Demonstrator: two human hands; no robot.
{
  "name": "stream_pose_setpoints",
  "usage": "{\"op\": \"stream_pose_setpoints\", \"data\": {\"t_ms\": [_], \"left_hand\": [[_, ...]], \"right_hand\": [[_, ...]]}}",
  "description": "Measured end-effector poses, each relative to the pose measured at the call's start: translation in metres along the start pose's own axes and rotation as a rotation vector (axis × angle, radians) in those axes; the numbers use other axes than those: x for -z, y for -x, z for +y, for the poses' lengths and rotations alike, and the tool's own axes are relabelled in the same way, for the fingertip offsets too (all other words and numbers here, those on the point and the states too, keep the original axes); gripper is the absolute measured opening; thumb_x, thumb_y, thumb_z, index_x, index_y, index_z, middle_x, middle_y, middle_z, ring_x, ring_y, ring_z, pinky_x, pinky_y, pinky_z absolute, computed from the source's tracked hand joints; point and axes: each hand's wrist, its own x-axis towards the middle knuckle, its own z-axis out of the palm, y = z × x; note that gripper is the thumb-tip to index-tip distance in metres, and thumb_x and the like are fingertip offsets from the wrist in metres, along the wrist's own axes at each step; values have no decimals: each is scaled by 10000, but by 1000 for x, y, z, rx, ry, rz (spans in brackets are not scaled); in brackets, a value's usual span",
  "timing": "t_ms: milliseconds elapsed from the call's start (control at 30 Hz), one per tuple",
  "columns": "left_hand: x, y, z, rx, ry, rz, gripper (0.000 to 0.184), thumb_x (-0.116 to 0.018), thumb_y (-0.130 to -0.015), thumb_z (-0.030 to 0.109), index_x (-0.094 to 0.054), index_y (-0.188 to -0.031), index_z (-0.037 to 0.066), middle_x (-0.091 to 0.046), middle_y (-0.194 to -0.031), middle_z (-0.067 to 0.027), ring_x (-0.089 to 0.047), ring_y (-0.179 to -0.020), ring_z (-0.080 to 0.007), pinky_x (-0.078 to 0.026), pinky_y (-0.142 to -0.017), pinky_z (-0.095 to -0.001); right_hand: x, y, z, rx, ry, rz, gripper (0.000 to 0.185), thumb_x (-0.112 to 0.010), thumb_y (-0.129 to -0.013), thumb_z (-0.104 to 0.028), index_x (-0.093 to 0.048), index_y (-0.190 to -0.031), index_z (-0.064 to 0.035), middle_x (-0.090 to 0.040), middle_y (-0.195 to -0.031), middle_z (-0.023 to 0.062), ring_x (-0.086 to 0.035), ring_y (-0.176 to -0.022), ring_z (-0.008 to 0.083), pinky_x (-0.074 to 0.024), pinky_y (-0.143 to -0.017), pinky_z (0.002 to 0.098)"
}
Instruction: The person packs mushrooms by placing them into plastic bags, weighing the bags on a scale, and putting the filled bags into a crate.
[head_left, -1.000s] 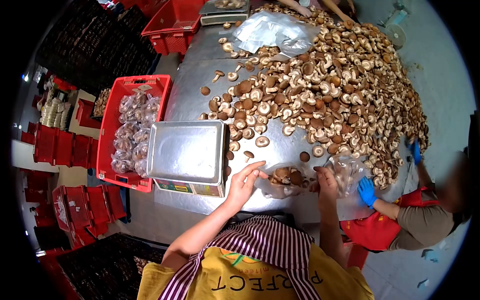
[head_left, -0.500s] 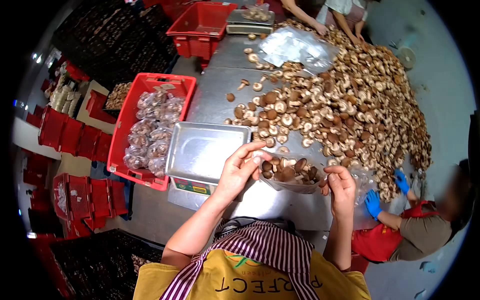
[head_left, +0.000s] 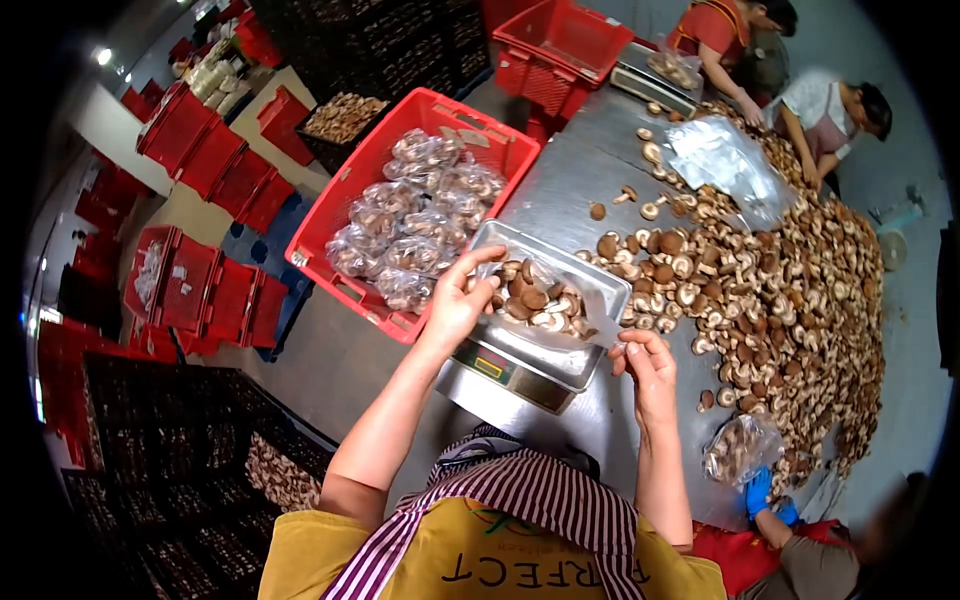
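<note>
Left hand: The left hand (head_left: 462, 298) pinches one side of the bag's top with thumb and fingers.
Right hand: The right hand (head_left: 645, 372) pinches the other side, so the top is pulled wide.
Clear bag: The clear bag (head_left: 603, 322) has brown and white mushrooms (head_left: 535, 297) in it. It is right over the metal tray (head_left: 530, 347). I cannot tell if the bag rests on the tray.
Scale: The tray sits on top of the scale (head_left: 525, 385). Its front has a label (head_left: 489, 365), green with a yellow box. The words are too small to read.
Shirt words: On the yellow shirt (head_left: 400, 575), big dark letters (head_left: 545, 573) look upside down. I can read RFECT; a stripy apron strap covers part of the start. The little words above are blurry.
Red crate: Beside the scale, a red crate (head_left: 318, 225) holds many full bags (head_left: 415, 215).
Desk: The shiny desk (head_left: 560, 190) carries a huge mushroom pile (head_left: 790, 310), with flat plastic bags (head_left: 720, 160) at its far side.
Near the right arm: One more full bag (head_left: 743, 448) lies by the pile, next to a co-worker's blue glove (head_left: 758, 490).
Far end: A second scale (head_left: 655, 80) has a full bag on it too.
</note>
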Motion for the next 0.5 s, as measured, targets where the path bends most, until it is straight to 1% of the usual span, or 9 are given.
{"op": "stream_pose_setpoints", "data": {"t_ms": [67, 133, 167, 233, 267, 300, 367, 433, 500], "left_hand": [[8, 2, -12, -17, 63, 8, 493, -540, -876, -65, -474, -1350, 50, -591, -1187, -72, -536, -678, -38, -469, -600, -190], [8, 3, -10, 33, 89, -5, 598, -554, -866, -67, -391, -1423, 78, -579, -1087, -53, -549, -782, -62, -477, -697, -206], [9, 2, -14, -10, 20, -19, 621, -569, -860, -60, -380, -1432, 85, -580, -1069, -49, -549, -811, -68, -473, -722, -209], [9, 1, -12, -43, -77, -36, 676, -623, -838, -30, -361, -1448, 100, -592, -993, -26, -542, -889, -78, -452, -797, -228], [9, 1, -10, -39, -135, -22, 689, -643, -830, -10, -360, -1449, 101, -598, -931, -5, -516, -864, -69, -425, -800, -234], [11, -2, -14, -43, -163, -30, 690, -650, -827, -1, -363, -1447, 101, -597, -918, 3, -500, -848, -67, -409, -795, -235], [14, -9, -18, -69, -196, -37, 687, -661, -825, 20, -368, -1441, 96, -588, -889, 17, -461, -815, -64, -377, -772, -231], [16, -17, -20, -76, -253, -30, 715, -697, -797, 60, -382, -1435, 119, -574, -878, 13, -485, -809, -89, -400, -767, -247], [17, -24, -23, -108, -283, -12, 736, -725, -767, 91, -401, -1426, 139, -556, -864, 4, -513, -809, -113, -425, -745, -261]], "right_hand": [[-5, -3, 5, -15, 10, 8, 156, -531, -954, -91, -621, -1051, -9, -661, -868, 77, -552, -701, 85, -455, -697, 237], [-11, -5, 4, 12, 57, 55, 163, -530, -954, -91, -623, -1063, -13, -671, -904, 77, -549, -700, 83, -453, -687, 231], [-12, -6, 5, 2, 83, 65, 182, -528, -954, -85, -624, -1093, -20, -675, -961, 76, -552, -704, 83, -458, -685, 229], [-21, -6, 2, 16, 121, 80, 192, -525, -954, -81, -622, -1109, -22, -673, -982, 73, -554, -707, 84, -463, -687, 231], [-25, -6, 2, 35, 150, 96, 204, -522, -955, -77, -620, -1125, -24, -670, -1002, 70, -556, -710, 86, -467, -688, 232], [-26, -7, 3, 38, 180, 96, 218, -518, -956, -72, -616, -1145, -27, -667, -1044, 67, -563, -718, 89, -473, -693, 235], [-31, -9, 5, 63, 218, 121, 268, -522, -954, -77, -591, -1209, -29, -643, -981, 47, -571, -727, 93, -467, -673, 236], [-37, -13, 2, 133, 299, 148, 336, -527, -955, -89, -553, -1286, -42, -598, -955, 37, -575, -726, 98, -459, -653, 232], [-37, -18, 1, 165, 341, 204, 373, -528, -957, -86, -524, -1330, -70, -610, -1075, 47, -568, -759, 91, -460, -657, 226]]}}
